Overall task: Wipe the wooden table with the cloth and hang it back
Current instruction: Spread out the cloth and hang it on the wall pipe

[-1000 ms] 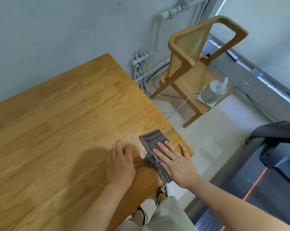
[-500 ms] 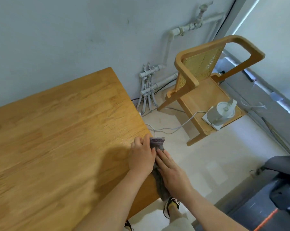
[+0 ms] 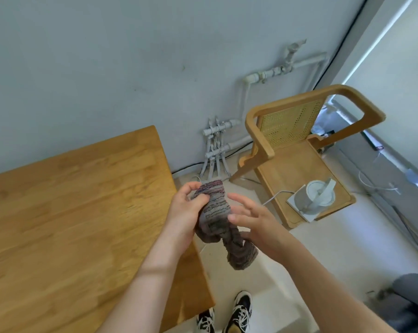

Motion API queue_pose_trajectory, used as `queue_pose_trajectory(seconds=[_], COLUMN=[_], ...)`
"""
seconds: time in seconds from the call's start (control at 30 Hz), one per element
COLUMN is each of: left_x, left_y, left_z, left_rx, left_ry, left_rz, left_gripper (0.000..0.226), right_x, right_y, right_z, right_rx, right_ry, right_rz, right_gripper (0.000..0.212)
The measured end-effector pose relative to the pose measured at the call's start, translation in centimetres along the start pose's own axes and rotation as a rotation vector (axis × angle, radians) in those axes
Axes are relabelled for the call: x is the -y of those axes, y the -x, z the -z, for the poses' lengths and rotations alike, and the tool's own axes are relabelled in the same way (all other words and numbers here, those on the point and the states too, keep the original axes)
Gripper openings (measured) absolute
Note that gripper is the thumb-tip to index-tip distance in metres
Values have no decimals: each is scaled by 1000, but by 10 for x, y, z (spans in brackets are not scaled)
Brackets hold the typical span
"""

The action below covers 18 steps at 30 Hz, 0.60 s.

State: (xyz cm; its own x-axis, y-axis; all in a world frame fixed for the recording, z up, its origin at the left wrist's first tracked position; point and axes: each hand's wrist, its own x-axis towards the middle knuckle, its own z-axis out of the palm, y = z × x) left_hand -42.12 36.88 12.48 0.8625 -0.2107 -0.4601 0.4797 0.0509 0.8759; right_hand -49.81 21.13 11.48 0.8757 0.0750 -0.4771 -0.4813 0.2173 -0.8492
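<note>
Cloth, grey striped: held in the air at frame centre, off the wooden bench at left. Left hand: fingers closed on its upper part. Right hand: fingers spread, thumb touching the hanging lower fold.

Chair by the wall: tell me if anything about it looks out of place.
A white electric kettle on its base stands on the wooden chair seat, near the front edge, with its cord trailing off to the floor. A seat is an odd, easily knocked spot for a kettle. The chair itself stands upright and looks undamaged.
</note>
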Motion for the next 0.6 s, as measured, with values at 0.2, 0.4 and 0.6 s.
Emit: queue_pose_trajectory(seconds=[0.2,0.4,0.6], left_x=[-58,-93,-134], left_y=[7,-4,-24], left_z=[-19,-15,-76], left_rx=[213,502,568], left_ry=[108,-141,-263], left_rz=[-162,-233,-298], left_gripper=[26,49,27], right_x=[49,127,189], right_y=[10,34,20], right_z=[8,18,56], right_rx=[-204,-225,-106], right_ry=[271,631,658], right_rz=[225,454,521], right_gripper=[37,20,20])
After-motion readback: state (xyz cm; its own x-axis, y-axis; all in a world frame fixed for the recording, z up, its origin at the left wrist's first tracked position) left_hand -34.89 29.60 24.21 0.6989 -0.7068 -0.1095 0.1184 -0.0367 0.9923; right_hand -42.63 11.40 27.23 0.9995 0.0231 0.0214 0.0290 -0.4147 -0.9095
